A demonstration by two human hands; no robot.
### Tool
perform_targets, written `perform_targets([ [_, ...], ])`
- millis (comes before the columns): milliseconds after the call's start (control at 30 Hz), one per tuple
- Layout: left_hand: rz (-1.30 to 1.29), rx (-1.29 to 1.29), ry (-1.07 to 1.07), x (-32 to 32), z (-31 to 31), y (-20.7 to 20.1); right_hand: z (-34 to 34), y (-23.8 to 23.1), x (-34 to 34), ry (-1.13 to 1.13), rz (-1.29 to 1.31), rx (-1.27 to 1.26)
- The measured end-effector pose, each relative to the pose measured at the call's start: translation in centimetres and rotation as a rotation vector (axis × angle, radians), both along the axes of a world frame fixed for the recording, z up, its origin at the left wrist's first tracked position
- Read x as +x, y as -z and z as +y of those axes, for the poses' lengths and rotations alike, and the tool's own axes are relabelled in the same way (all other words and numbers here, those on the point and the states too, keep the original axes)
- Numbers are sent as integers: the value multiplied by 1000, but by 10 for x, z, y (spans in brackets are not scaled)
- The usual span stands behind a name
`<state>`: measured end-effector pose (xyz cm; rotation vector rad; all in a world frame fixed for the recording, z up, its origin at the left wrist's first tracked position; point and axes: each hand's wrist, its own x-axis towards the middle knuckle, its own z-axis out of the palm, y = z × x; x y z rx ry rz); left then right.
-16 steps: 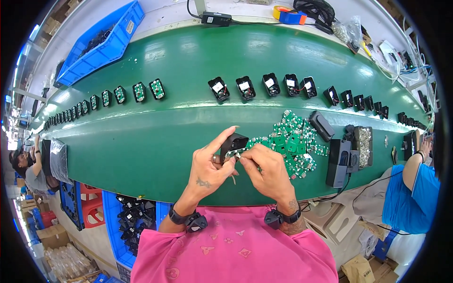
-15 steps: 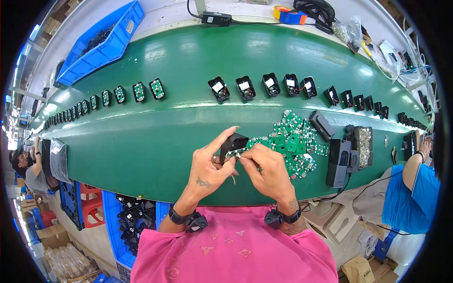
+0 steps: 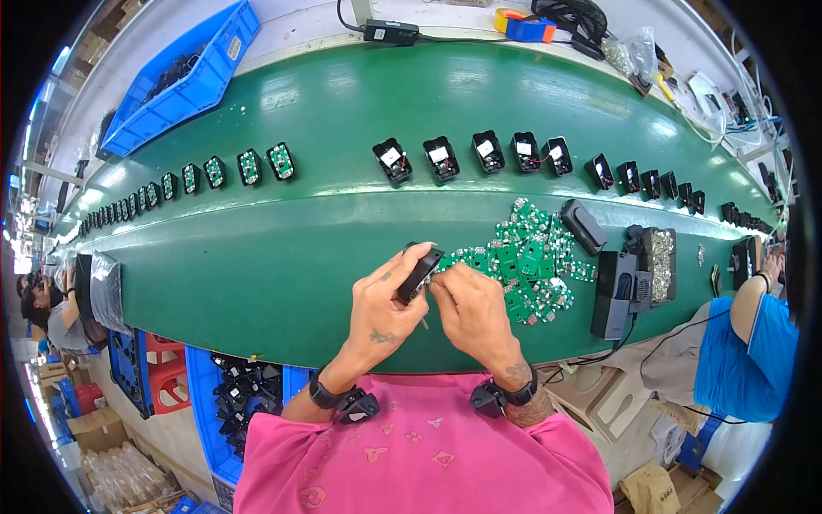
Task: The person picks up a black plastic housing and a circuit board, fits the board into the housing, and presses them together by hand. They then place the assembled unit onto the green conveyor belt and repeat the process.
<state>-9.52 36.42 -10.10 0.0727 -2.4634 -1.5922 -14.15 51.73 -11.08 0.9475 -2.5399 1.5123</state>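
My left hand [image 3: 381, 310] grips a small black plastic housing [image 3: 418, 276], tilted up above the green bench. Close against its right side, my right hand [image 3: 473, 310] has its fingers pinched together; whatever lies between them is hidden. A thin pale end sticks out below the left fingers. Just beyond my right hand spreads a heap of small green circuit boards [image 3: 533, 265]. Farther off stand open black housings [image 3: 441, 159] with white labels and some wires inside. To their left runs a line of housings fitted with green boards [image 3: 280, 161].
A black device [image 3: 611, 295] with a cable and a tray of small metal parts [image 3: 662, 265] sit right of the boards. Blue crates stand at the far left [image 3: 193, 81] and below the near edge [image 3: 204, 411]. A co-worker's arm [image 3: 753, 317] rests at the right.
The housing in my left hand has turned, so its open end no longer faces up to view. My right hand has shifted slightly left. The far lines of housings have slid a little left.
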Motion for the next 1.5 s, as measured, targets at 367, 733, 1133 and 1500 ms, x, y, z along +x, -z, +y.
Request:
perform_targets([
  [367,-219,500,-50,-5,1,2,7,17,1,135,-610,-177],
  [733,-256,385,132,-9,-6,-10,18,16,3,38,-779,-743],
  [1133,-83,223,34,-14,13,1,27,10,-5,55,-734,-413],
  [1500,-4,150,-74,-15,25,10,33,1,-6,42,-650,-333],
])
